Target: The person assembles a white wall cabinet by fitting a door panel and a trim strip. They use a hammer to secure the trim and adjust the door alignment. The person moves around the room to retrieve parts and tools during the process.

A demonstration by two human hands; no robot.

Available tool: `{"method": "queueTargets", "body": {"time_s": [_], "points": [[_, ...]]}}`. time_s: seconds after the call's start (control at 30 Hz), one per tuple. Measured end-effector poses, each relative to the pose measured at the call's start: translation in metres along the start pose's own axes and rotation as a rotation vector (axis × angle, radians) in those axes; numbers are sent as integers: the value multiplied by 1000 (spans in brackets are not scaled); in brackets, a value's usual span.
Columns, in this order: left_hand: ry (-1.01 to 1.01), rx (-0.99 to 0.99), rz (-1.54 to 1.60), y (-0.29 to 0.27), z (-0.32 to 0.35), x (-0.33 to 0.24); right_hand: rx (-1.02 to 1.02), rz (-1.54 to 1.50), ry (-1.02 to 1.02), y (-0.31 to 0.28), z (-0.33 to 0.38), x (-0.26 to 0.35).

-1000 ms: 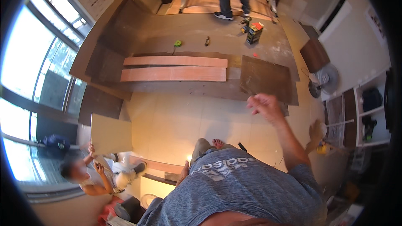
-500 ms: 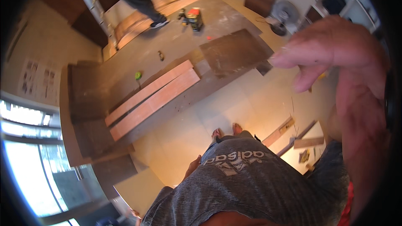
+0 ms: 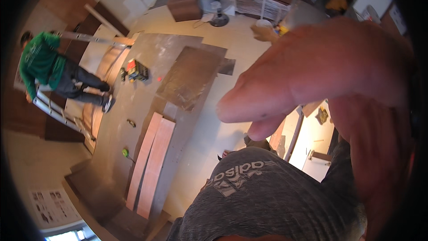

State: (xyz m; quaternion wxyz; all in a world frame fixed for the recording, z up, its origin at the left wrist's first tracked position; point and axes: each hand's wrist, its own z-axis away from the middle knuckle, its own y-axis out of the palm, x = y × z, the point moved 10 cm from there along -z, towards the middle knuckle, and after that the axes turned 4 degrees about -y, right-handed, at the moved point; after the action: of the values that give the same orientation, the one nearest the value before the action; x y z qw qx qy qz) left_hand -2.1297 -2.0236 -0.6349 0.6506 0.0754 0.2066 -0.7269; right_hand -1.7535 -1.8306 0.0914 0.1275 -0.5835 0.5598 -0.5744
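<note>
1. Fingers of the right hand loom close to the camera, loosely curled, empty and touching nothing.
2. Left hand is out of view.
3. Two reddish boards lie side by side, touching, on the brown floor sheet.
4. Near the sheet's far edge, a person in green stands on a ladder.

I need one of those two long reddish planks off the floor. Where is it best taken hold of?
Take the outer plank by its long free edge, the side away from its neighbour, near mid-length. Both lie flat and touching, so fingers probably only get under from the open side, and a middle grip should keep so long a board level.
</note>
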Motion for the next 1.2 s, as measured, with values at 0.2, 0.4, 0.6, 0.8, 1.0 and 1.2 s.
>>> {"method": "queueTargets", "body": {"time_s": [0.2,0.4,0.6,0.8,1.0,1.2], "points": [[46,65,-109,56,-16,-108,-132,29,89,-61,73,-48],[87,156,-168,130,-25,-215,-232,52,172,-107,132,-90],[67,335,-171,223,-39,-320,-438,54,374,-140,205,-155],[-186,619,-19,319,-24,-387,-1019,23,864,-157,322,-273],[-422,772,13,376,-17,-492,-1227,-294,2043,114,577,-401],[-262,931,386,416,-137,-700,-1108,-1274,2411,406,484,-370]]}}
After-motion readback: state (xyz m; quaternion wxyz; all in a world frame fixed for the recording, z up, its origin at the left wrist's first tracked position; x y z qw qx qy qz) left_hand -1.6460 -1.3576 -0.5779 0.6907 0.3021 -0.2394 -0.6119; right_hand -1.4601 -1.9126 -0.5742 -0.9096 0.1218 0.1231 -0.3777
